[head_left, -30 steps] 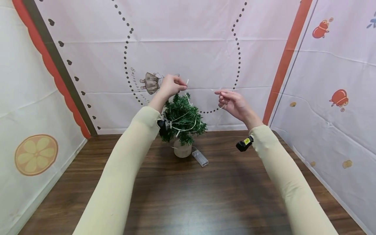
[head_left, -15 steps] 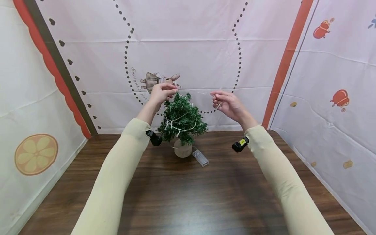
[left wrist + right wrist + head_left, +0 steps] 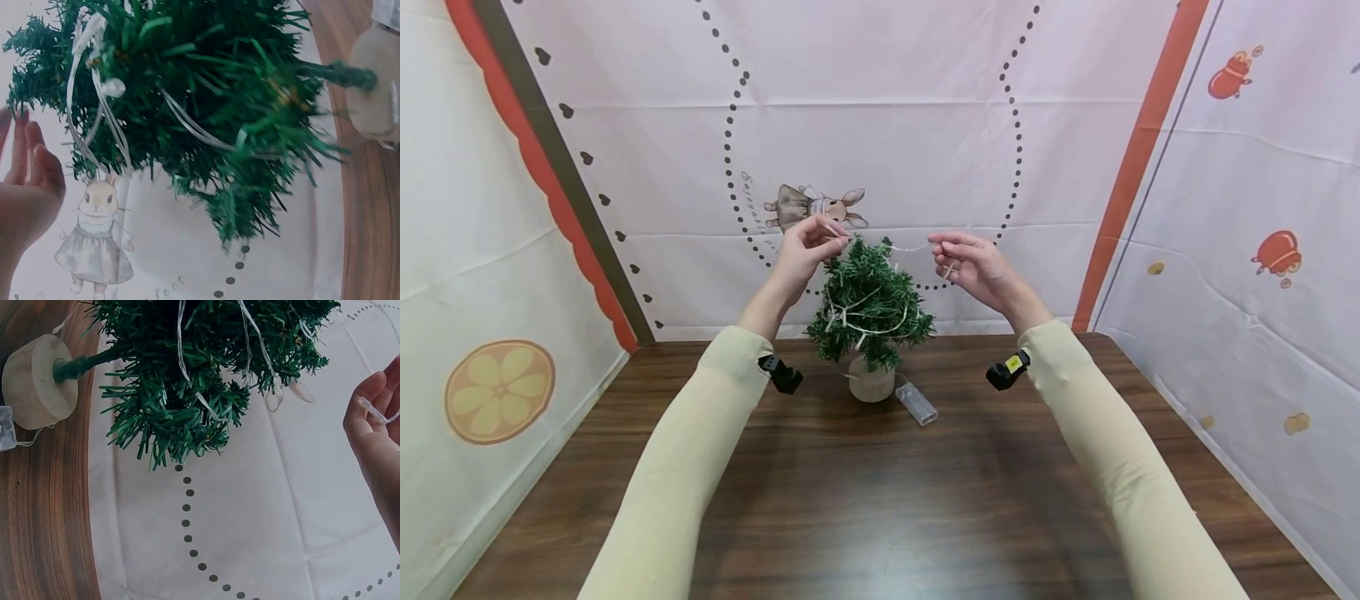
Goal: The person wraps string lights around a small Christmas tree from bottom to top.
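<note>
A small artificial Christmas tree (image 3: 874, 292) stands on the table, with clear string lights (image 3: 883, 332) looped around its branches. At the treetop my left hand (image 3: 805, 254) pinches part of the string between thumb and fingers, a pale bulb showing at the fingertips. To the right of the top, my right hand (image 3: 976, 265) pinches the thin wire, which sags between both hands. A clear bulb (image 3: 369, 409) lies across the right hand's fingers in the right wrist view. In the left wrist view, the left hand (image 3: 34, 181) appears beside the tree's tip, its fingertips partly cut off.
The tree's round pale base (image 3: 871, 382) rests on the brown wooden table (image 3: 865, 500). A clear battery box (image 3: 917, 404) lies at its right, joined by wire. Printed cloth walls (image 3: 887, 67) enclose the back and both sides.
My left hand has moved left and down from above the treetop. My right hand has shifted slightly left, and the wire now hangs visibly between the two hands.
</note>
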`<act>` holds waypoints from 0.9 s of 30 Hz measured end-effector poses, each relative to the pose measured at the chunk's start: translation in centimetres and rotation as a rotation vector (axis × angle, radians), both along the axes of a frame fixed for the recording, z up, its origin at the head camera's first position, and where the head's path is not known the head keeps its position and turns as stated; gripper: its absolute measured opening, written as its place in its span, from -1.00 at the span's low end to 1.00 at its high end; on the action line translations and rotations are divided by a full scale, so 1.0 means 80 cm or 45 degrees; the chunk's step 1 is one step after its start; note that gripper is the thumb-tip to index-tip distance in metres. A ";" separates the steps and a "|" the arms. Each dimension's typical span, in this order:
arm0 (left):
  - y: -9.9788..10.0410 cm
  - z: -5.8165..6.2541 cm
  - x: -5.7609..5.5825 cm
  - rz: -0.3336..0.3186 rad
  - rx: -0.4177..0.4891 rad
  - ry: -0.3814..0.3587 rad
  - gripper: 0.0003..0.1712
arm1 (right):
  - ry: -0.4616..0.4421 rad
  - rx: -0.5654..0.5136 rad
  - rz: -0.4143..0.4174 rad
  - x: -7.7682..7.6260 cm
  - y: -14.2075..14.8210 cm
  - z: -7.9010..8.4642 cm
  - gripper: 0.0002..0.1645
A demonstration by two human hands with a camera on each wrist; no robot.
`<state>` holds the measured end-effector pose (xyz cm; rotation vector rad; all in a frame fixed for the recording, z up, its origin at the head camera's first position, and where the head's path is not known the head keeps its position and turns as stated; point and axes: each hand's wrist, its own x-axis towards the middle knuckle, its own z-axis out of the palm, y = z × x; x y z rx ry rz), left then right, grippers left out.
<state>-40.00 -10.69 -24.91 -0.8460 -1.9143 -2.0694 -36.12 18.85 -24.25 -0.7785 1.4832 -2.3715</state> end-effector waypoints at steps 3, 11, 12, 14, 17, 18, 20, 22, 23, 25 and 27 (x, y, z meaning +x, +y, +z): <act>-0.004 -0.005 0.004 -0.051 0.035 0.059 -0.86 | 0.004 0.016 -0.005 0.003 0.002 -0.002 -0.81; -0.016 -0.013 0.016 -0.093 -0.080 0.192 -0.87 | 0.076 0.177 -0.042 0.018 0.011 -0.010 -0.77; -0.017 -0.015 0.017 -0.093 -0.106 0.217 -0.89 | 0.083 0.195 -0.051 0.021 0.013 -0.011 -0.77; -0.020 -0.017 0.018 -0.092 -0.154 0.263 -0.90 | 0.096 0.211 -0.052 0.024 0.016 -0.013 -0.78; -0.023 -0.020 0.019 -0.098 -0.192 0.302 -0.90 | 0.121 0.227 -0.048 0.026 0.021 -0.016 -0.77; -0.024 -0.020 0.020 -0.101 -0.197 0.309 -0.90 | 0.133 0.233 -0.045 0.026 0.022 -0.017 -0.76; -0.024 -0.020 0.020 -0.110 -0.194 0.309 -0.91 | 0.156 0.242 -0.038 0.027 0.025 -0.019 -0.75; -0.024 -0.019 0.022 -0.126 -0.193 0.297 -0.91 | 0.173 0.227 -0.014 0.028 0.026 -0.021 -0.75; -0.024 -0.018 0.023 -0.134 -0.196 0.289 -0.91 | 0.177 0.215 0.001 0.028 0.026 -0.022 -0.75; -0.024 -0.015 0.028 -0.154 -0.215 0.281 -0.91 | 0.196 0.192 0.035 0.029 0.025 -0.023 -0.76; -0.025 -0.013 0.034 -0.166 -0.244 0.283 -0.91 | 0.204 0.168 0.070 0.030 0.025 -0.024 -0.77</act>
